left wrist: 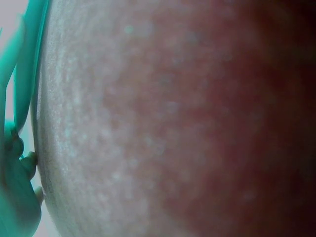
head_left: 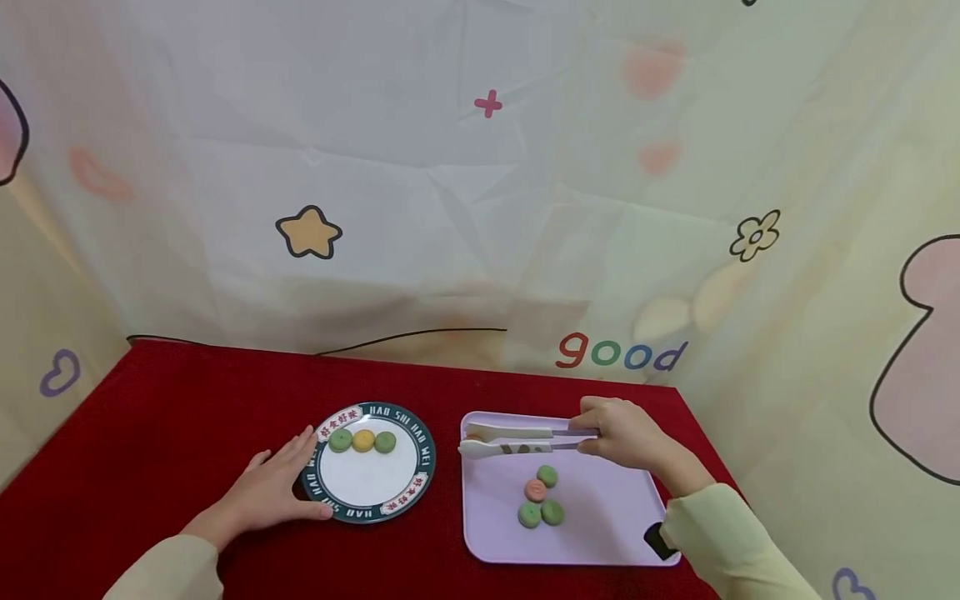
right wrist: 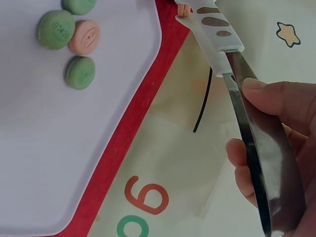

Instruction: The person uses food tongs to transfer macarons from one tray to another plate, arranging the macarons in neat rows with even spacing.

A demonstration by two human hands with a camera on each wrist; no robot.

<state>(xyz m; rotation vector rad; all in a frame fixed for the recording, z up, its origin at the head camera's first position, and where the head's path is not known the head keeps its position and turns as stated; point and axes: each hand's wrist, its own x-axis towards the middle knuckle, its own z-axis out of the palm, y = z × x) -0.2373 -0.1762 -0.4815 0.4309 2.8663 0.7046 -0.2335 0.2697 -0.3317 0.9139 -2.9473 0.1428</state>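
My right hand (head_left: pixel 618 432) grips the metal handles of white-tipped tongs (head_left: pixel 517 448) over the back left of the lilac tray (head_left: pixel 600 517). A small pinkish piece (right wrist: pixel 183 10) sits between the tong tips, mostly hidden by them. On the tray lie three green macaron-like rounds (head_left: pixel 529 514) and a pink one (head_left: pixel 535 490), clustered together. My left hand (head_left: pixel 272 487) rests at the left rim of a round plate (head_left: pixel 367 483), fingers extended and thumb along its front edge. Two green rounds (head_left: pixel 341 440) flank a yellow one (head_left: pixel 363 441) in a row on the plate.
Red cloth (head_left: pixel 225 400) covers the table. Plate and tray stand side by side with a strip of cloth between them. A printed pale curtain (head_left: pixel 420 208) hangs behind and at the sides. The left wrist view is mostly a blurred close surface.
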